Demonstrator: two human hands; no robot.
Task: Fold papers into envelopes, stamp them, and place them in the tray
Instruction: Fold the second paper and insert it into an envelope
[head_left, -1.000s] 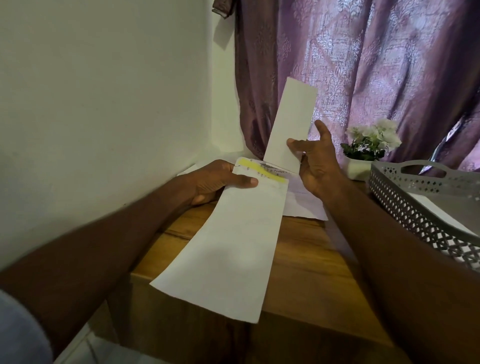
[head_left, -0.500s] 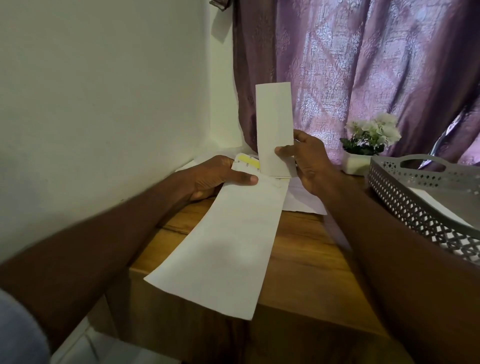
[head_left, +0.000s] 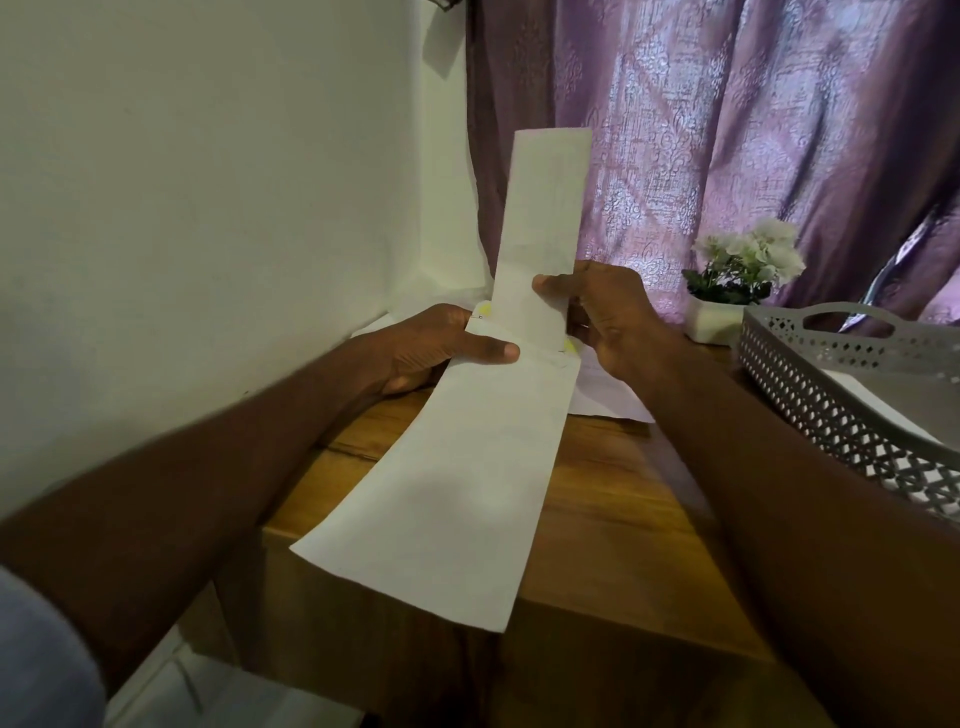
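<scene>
Having been swung upright since a second ago, the folded paper (head_left: 545, 228) is pinched by the right hand (head_left: 608, 317) just above the envelope (head_left: 457, 467), thumb-gripped by the left hand (head_left: 441, 348), so insertion seems imminent.

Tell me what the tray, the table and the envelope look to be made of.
Tray: likely moulded plastic, matt grey; its walls carry a regular pierced lattice and a cut-out handle.
Table: wood or wood-look laminate, warm brown with streaked grain and a slight sheen; which one cannot be told.
Envelope: thin white paper, matt; it bows under its own weight from the left hand.
</scene>
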